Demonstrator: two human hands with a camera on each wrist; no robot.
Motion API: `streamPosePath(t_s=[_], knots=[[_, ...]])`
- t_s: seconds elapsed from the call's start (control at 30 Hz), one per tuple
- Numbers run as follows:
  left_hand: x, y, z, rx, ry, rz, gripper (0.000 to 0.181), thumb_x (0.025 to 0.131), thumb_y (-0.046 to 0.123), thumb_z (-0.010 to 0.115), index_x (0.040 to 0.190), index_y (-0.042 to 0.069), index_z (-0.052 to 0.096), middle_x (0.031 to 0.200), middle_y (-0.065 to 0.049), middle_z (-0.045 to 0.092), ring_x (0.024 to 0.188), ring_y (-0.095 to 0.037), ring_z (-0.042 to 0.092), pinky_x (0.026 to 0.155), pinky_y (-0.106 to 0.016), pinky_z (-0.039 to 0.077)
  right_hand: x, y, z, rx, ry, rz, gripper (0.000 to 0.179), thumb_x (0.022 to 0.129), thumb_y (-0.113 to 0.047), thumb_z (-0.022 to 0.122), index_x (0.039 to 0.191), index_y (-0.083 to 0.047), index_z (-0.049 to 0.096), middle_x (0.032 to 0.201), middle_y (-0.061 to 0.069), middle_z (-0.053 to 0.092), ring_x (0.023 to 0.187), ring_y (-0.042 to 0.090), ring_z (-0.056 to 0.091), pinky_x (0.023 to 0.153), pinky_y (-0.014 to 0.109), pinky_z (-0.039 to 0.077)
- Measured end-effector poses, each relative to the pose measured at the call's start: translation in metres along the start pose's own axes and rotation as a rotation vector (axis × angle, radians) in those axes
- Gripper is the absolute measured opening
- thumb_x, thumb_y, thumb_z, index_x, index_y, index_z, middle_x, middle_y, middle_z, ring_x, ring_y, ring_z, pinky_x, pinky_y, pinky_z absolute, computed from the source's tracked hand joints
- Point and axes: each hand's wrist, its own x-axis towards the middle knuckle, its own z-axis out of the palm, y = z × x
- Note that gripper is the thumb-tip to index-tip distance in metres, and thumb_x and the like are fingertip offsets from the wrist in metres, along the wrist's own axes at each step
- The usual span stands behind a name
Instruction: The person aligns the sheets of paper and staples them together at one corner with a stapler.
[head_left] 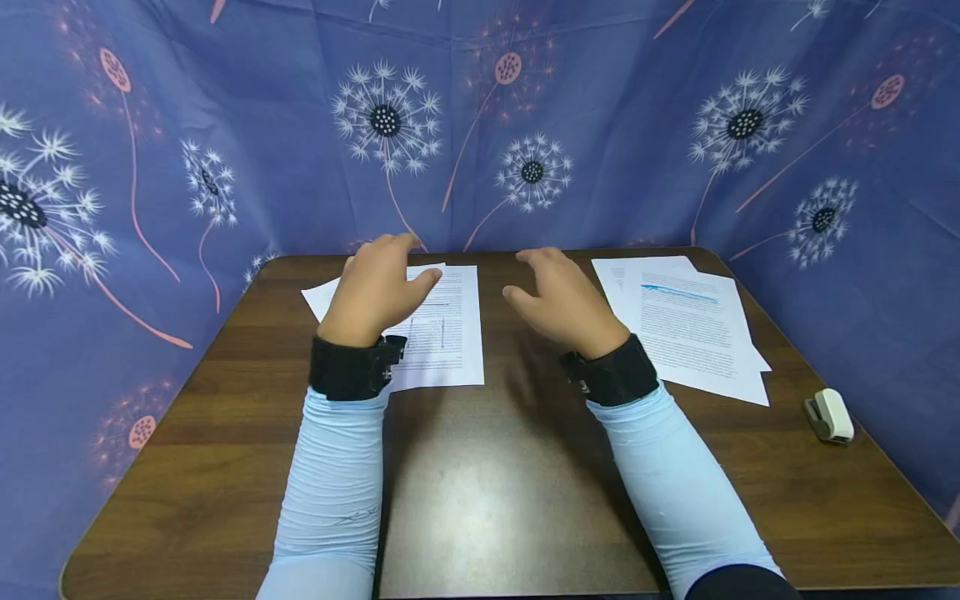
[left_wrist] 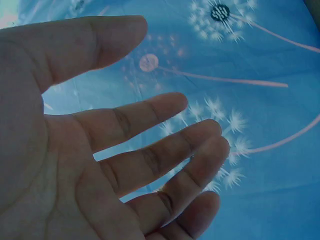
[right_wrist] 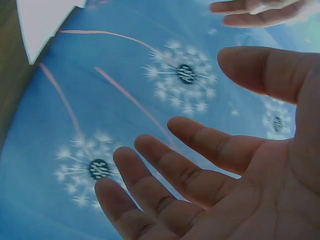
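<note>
My left hand [head_left: 378, 292] hangs over the printed sheets [head_left: 457, 333] at the back left of the table and overlaps them in the head view. In the left wrist view its palm faces the camera, fingers spread and relaxed, holding nothing. To the right, my right hand [head_left: 562, 300] hovers above the table, just left of a second group of printed sheets [head_left: 697, 342]. One of those bears a blue marker stroke [head_left: 678, 292] near its top. The right wrist view shows the right hand's loosely bent fingers [right_wrist: 200, 185] and thumb apart, with nothing between them.
A small white and grey stapler-like object [head_left: 830, 416] sits near the right edge of the brown wooden table [head_left: 480, 517]. Blue cloth [head_left: 465, 125] with a dandelion print hangs behind the table and along both sides.
</note>
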Motion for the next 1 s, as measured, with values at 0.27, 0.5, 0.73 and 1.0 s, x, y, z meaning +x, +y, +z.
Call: streamPosePath(t_s=[0.27, 0.5, 0.73, 1.0], knots=[[0.005, -0.025, 0.002, -0.049, -0.012, -0.095, 0.063, 0.099, 0.043, 0.062, 0.147, 0.004, 0.053, 0.146, -0.019, 0.057, 0.138, -0.042, 0.05, 0.11, -0.064, 0.037, 0.011, 0.009, 0.022, -0.024, -0.038, 0.063, 0.07, 0.1, -0.041, 0.061, 0.154, -0.002, 0.042, 0.157, 0.021, 0.043, 0.144, 0.04, 0.043, 0.115, 0.055, 0.039], [0.01, -0.048, 0.008, -0.081, -0.066, -0.175, 0.066, 0.1, 0.041, 0.059, 0.148, -0.004, 0.049, 0.15, -0.025, 0.053, 0.14, -0.045, 0.047, 0.111, -0.061, 0.04, 0.017, 0.007, 0.043, -0.007, -0.007, 0.112, 0.073, 0.1, -0.043, 0.06, 0.155, 0.0, 0.04, 0.156, 0.025, 0.04, 0.139, 0.043, 0.047, 0.111, 0.056, 0.044], [0.011, -0.064, 0.016, -0.064, -0.082, -0.241, 0.064, 0.1, 0.044, 0.058, 0.14, -0.007, 0.055, 0.138, -0.028, 0.06, 0.124, -0.046, 0.059, 0.1, -0.06, 0.048, 0.023, 0.006, 0.059, -0.001, 0.017, 0.161, 0.075, 0.098, -0.042, 0.062, 0.155, 0.002, 0.039, 0.154, 0.028, 0.04, 0.136, 0.046, 0.05, 0.108, 0.057, 0.046], [0.012, -0.075, 0.02, -0.045, -0.144, -0.309, 0.073, 0.101, 0.048, 0.055, 0.143, -0.012, 0.049, 0.133, -0.031, 0.06, 0.114, -0.045, 0.062, 0.094, -0.058, 0.05, 0.028, 0.01, 0.067, 0.037, 0.016, 0.179, 0.077, 0.098, -0.041, 0.062, 0.155, 0.004, 0.038, 0.153, 0.031, 0.041, 0.137, 0.047, 0.049, 0.109, 0.057, 0.046]])
